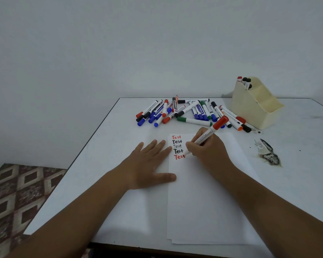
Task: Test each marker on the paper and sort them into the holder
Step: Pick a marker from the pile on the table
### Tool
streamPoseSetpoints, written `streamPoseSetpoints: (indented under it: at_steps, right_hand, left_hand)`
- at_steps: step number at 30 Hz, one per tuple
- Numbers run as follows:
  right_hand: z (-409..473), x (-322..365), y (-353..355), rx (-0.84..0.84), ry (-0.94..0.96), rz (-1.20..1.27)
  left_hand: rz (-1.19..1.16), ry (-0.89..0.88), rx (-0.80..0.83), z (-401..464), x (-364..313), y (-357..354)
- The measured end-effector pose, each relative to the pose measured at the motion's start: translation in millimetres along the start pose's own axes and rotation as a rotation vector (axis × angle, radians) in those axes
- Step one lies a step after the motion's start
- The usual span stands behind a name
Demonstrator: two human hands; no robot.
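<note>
Now right hand (pixel 207 151) holds white red-capped marker (pixel 207 135), tip on paper (pixel 203 192).

One head-worn wide-angle camera is looking forward and down from above the near edge of the surface (pixel 101 183), facing a bare wall. It is sitting close over the hands, with both forearms running in from the bottom corners, and is taking in floor at lower left.
</note>
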State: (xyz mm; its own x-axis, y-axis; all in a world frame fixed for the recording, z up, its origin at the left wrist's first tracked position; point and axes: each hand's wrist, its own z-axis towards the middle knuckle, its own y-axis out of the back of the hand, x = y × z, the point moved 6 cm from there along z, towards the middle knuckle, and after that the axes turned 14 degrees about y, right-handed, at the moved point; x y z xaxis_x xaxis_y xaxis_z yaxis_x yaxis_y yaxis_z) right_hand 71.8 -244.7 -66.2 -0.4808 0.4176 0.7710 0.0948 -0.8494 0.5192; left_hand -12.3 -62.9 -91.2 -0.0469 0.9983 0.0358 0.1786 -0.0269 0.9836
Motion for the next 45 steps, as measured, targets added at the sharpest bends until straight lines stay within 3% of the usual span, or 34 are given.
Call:
streamPoseSetpoints:
  at_steps: [6,12,18,21,23,25,27,29,32,36,37,41,45]
  right_hand:
    - [1,-2,1,-0.013,-0.038,0.052]
    - [3,-3,11,-0.178,-0.07,0.493]
    - [11,1,31,-0.091,0.036,0.13]
    - [12,12,37,0.139,0.286,-0.29]
    - [10,21,38,0.201,0.579,-0.573]
    - [5,24,38,0.21,0.794,-0.73]
    - [0,27,37,0.231,0.9,-0.815]
    - [-4,30,32,0.266,0.965,-0.879]
    - [-6,34,26,0.286,0.971,-0.915]
    - [-13,45,19,0.303,0.989,-0.919]
    - [-15,47,18,0.307,0.992,-0.921]
    - [-14,53,16,0.3,0.997,-0.943]
    - [-16,63,13,0.276,1.033,-0.96]
  left_hand:
    - [-0.007,-0.004,-0.003,-1,0,0]
    - [-0.034,-0.006,-0.014,-2,0,1]
    - [-0.132,0.024,-0.036,-4,2,4]
    - [-0.498,0.114,-0.057,-12,8,12]
    - [-0.674,0.072,-0.211,-20,10,24]
    - [-0.669,-0.009,-0.442,-29,9,35]
    - [-0.566,-0.073,-0.688,-37,6,45]
    - [-0.491,-0.109,-0.803,-41,1,50]
    - [-0.292,-0.149,-0.769,-35,-12,47]
    - [-0.324,0.007,-0.44,-24,-11,39]
    - [-0.294,0.022,-0.421,-22,-10,38]
    - [-0.225,-0.021,-0.431,-22,-14,38]
    - [-0.416,-0.006,-0.57,-30,-1,42]
